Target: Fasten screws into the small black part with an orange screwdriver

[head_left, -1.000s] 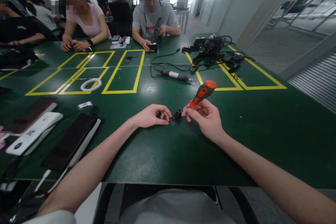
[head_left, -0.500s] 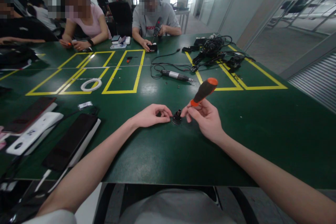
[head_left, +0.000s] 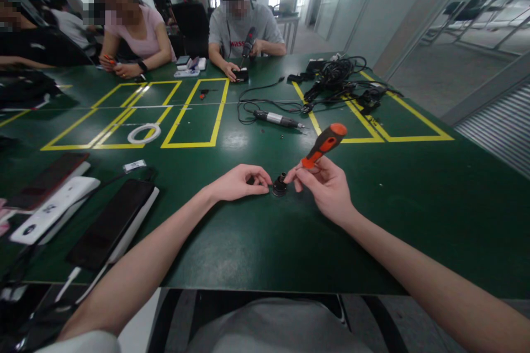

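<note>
A small black round part (head_left: 279, 186) with a short upright neck stands on the green table (head_left: 256, 231) in front of me. My left hand (head_left: 238, 182) rests on the table just left of it, fingers curled with the fingertips at the part's edge. My right hand (head_left: 325, 185) is closed round the shaft end of an orange and black screwdriver (head_left: 325, 144), whose handle tilts up to the right and whose tip points down at the part.
Phones and white boxes (head_left: 53, 207) lie at the near left. An electric screwdriver (head_left: 275, 118) and a tangle of black cables (head_left: 339, 83) lie further back, a white ring (head_left: 143, 133) inside yellow taped boxes. Other people work at the far side.
The screwdriver handle has turned slightly in my right hand, showing more orange. Both hands and the black part stay where they were.
</note>
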The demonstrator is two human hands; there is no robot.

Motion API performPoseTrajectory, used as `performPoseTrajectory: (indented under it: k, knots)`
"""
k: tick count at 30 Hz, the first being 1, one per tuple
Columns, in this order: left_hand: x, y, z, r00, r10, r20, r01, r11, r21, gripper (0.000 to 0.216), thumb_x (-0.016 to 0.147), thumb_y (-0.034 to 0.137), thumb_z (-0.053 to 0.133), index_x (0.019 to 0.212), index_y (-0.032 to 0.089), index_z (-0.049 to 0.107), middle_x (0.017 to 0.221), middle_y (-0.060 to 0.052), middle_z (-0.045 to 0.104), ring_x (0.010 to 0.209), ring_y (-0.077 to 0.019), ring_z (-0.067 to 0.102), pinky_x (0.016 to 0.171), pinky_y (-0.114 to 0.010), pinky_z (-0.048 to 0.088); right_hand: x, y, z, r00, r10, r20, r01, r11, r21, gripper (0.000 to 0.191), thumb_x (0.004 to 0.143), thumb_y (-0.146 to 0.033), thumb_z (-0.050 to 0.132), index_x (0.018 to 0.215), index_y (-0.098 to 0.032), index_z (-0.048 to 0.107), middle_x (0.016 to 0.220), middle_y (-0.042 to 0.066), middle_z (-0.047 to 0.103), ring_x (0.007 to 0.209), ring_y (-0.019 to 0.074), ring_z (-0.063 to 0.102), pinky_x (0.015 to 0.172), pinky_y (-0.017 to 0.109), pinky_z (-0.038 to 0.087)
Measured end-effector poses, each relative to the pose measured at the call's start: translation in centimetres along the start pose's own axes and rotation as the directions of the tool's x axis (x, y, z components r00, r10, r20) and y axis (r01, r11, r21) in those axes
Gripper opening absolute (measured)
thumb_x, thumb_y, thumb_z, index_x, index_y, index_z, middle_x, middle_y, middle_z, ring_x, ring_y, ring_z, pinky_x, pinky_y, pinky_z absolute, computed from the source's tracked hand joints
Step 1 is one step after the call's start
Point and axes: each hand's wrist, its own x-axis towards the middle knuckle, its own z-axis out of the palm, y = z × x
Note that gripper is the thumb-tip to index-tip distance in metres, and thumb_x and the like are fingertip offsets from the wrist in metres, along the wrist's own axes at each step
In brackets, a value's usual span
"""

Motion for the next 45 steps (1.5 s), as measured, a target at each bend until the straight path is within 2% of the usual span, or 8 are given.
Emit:
performPoseTrajectory:
  k: [9, 12, 17, 26, 31, 39, 42, 45]
  knots:
    - [0.02, 0.02, 0.01, 1.0, -0.006, 0.011, 0.006, 1.0, -0.009, 0.023, 0.08, 0.027, 0.079, 0.098, 0.014, 0.073, 0.084, -0.002, 0.073, 0.07, -0.0094, 0.056, 0.072, -0.024, 0.046, 0.01, -0.25, -0.06, 1.0, 0.002, 0.007, -0.002, 1.0, -0.024, 0.032, 0.089, -0.053, 0.076, 0.09, -0.021, 0.076, 0.077, 0.003, 0.073, 0.053, 0.0126, 0.059, 0.055, 0.031, 0.054]
    - [-0.03, 0.11, -0.02, 1.0, -0.008, 0.014, 0.008, 1.0, -0.003, 0.024, 0.079, 0.027, 0.08, 0.098, 0.014, 0.073, 0.085, -0.003, 0.074, 0.069, -0.0095, 0.054, 0.071, -0.024, 0.045, -0.13, -0.18, 0.0, 1.0, -0.005, 0.018, 0.004, 1.0, 0.029, 0.031, 0.088, -0.051, 0.078, 0.099, -0.022, 0.073, 0.078, 0.002, 0.075, 0.054, 0.0131, 0.062, 0.056, 0.031, 0.055]
    - [-0.01, -0.01, -0.08, 1.0, 0.0, 0.009, 0.0, 1.0, 0.012, 0.022, 0.082, 0.028, 0.077, 0.098, 0.014, 0.074, 0.085, -0.002, 0.073, 0.072, -0.01, 0.057, 0.073, -0.025, 0.046, -0.21, -0.32, 0.06, 1.0, -0.014, -0.003, 0.014, 1.0, 0.014, 0.028, 0.086, -0.045, 0.082, 0.084, -0.022, 0.066, 0.075, 0.002, 0.076, 0.055, 0.0132, 0.062, 0.055, 0.029, 0.055]
    - [0.15, -0.54, 0.05, 1.0, 0.016, 0.004, -0.016, 0.999, -0.031, 0.02, 0.086, 0.027, 0.073, 0.1, 0.013, 0.072, 0.088, -0.003, 0.073, 0.079, -0.0118, 0.062, 0.077, -0.026, 0.047, 0.05, -0.07, 0.02, 1.0, 0.009, 0.027, -0.01, 0.999, 0.048, 0.036, 0.089, -0.056, 0.076, 0.094, -0.022, 0.068, 0.076, 0.002, 0.074, 0.055, 0.0132, 0.062, 0.056, 0.029, 0.054]
    - [0.1, -0.38, 0.07, 1.0, 0.016, -0.007, -0.016, 1.0, -0.017, 0.022, 0.085, 0.028, 0.074, 0.102, 0.014, 0.072, 0.086, -0.002, 0.072, 0.078, -0.0113, 0.061, 0.077, -0.026, 0.047, 0.0, -0.33, 0.14, 1.0, 0.005, -0.01, -0.005, 1.0, -0.003, 0.036, 0.086, -0.053, 0.079, 0.081, -0.023, 0.061, 0.072, 0.001, 0.074, 0.054, 0.0128, 0.06, 0.055, 0.028, 0.053]
    - [0.0, -0.27, 0.1, 1.0, 0.005, -0.014, -0.005, 1.0, 0.014, 0.022, 0.081, 0.027, 0.077, 0.099, 0.014, 0.073, 0.088, -0.004, 0.075, 0.073, -0.0105, 0.058, 0.072, -0.025, 0.045, 0.09, -0.21, 0.03, 1.0, 0.0, -0.011, -0.001, 0.999, -0.044, 0.037, 0.089, -0.059, 0.074, 0.089, -0.021, 0.072, 0.076, 0.003, 0.073, 0.053, 0.0137, 0.06, 0.055, 0.032, 0.055]
    - [0.0, -0.32, 0.1, 1.0, 0.011, -0.009, -0.011, 1.0, 0.008, 0.02, 0.082, 0.026, 0.076, 0.098, 0.014, 0.074, 0.091, -0.005, 0.077, 0.073, -0.0103, 0.059, 0.073, -0.025, 0.045, 0.0, -0.15, 0.05, 1.0, -0.011, 0.0, 0.011, 1.0, 0.001, 0.035, 0.088, -0.056, 0.077, 0.095, -0.023, 0.069, 0.074, 0.001, 0.073, 0.054, 0.0138, 0.061, 0.055, 0.031, 0.055]
    - [0.02, -0.37, 0.15, 1.0, 0.0, -0.008, 0.0, 1.0, 0.012, 0.023, 0.081, 0.029, 0.079, 0.098, 0.013, 0.075, 0.089, -0.005, 0.076, 0.073, -0.0102, 0.058, 0.071, -0.024, 0.045, -0.07, -0.33, 0.13, 1.0, -0.001, -0.021, 0.001, 1.0, -0.014, 0.034, 0.084, -0.053, 0.081, 0.086, -0.023, 0.065, 0.07, 0.0, 0.072, 0.055, 0.0134, 0.061, 0.056, 0.029, 0.055]
